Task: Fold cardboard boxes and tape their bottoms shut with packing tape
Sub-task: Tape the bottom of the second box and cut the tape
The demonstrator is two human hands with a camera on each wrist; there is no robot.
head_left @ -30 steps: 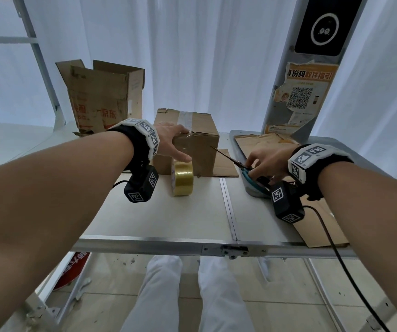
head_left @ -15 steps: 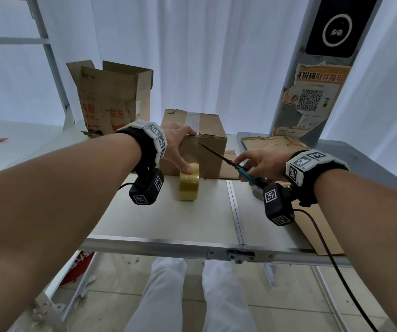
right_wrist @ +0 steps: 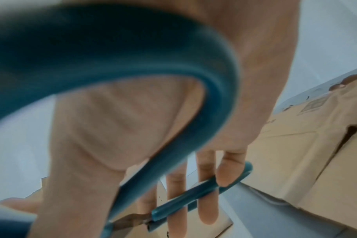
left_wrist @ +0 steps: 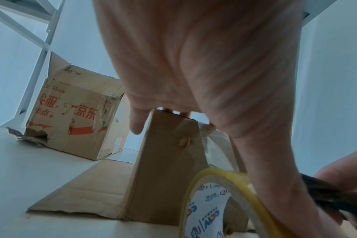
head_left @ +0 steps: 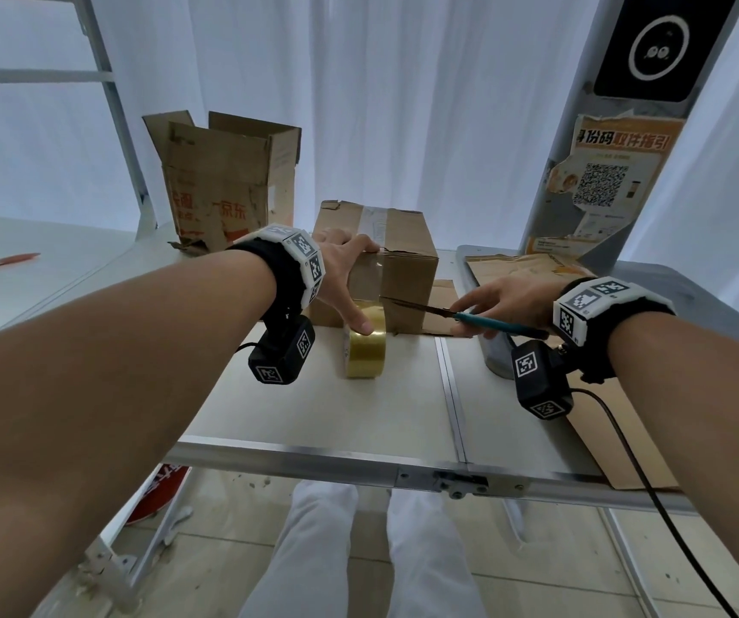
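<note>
A: What sits nearest, at the lower middle of the head view?

B: The metal front edge of the folding table (head_left: 323, 454). Just above it, near the centre, a roll of yellow packing tape (head_left: 365, 350) stands on edge.

A: And the left hand?

B: The left hand (head_left: 343, 278) spans the roll and the small cardboard box (head_left: 403, 265) behind it: the thumb presses down on top of the roll, and the fingers curl over the box's top front edge. A strip of clear tape runs from the roll up the box's front.

A: The right hand?

B: The right hand (head_left: 499, 301), right of centre, grips teal-handled scissors (head_left: 461, 315), fingers through the handle loops. The blades stand slightly apart and point left, their tip at the tape strip just above the roll.

A: Farther back?

B: Flattened cardboard (head_left: 519, 265) lies at the right behind the hand. A larger open box (head_left: 225, 189) with red print stands at the upper left, with white curtains (head_left: 403, 104) behind it.
</note>
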